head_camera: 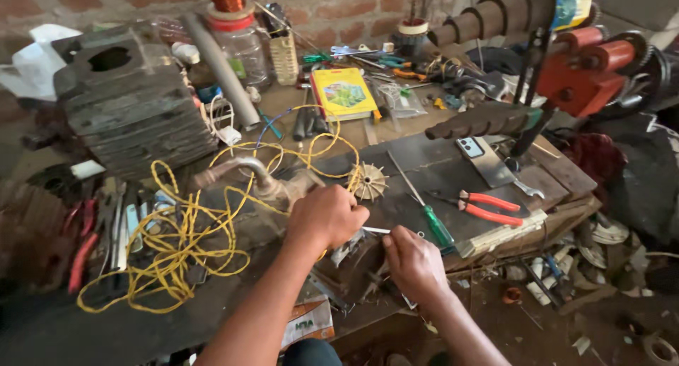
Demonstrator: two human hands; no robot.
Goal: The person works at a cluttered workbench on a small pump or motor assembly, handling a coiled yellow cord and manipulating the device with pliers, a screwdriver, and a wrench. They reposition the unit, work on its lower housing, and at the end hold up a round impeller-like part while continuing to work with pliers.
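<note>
My left hand (327, 217) is closed around a small metal part at the front of the workbench, just below a grey tube fitting (258, 178) and a tan finned impeller (369, 181). My right hand (414, 261) pinches a thin silvery wire or rod (375, 230) that runs from its fingertips to the left hand. What sits inside the left fist is hidden. A tangle of yellow wire (177, 242) loops across the bench to the left of both hands.
A green-handled screwdriver (433, 221) and red-handled pliers (491, 209) lie right of my hands. A dark finned engine block (127, 101) stands at the left, a yellow booklet (344, 92) and jar (244, 48) behind, a phone (470, 147) and a red winding machine (580, 69) at the right.
</note>
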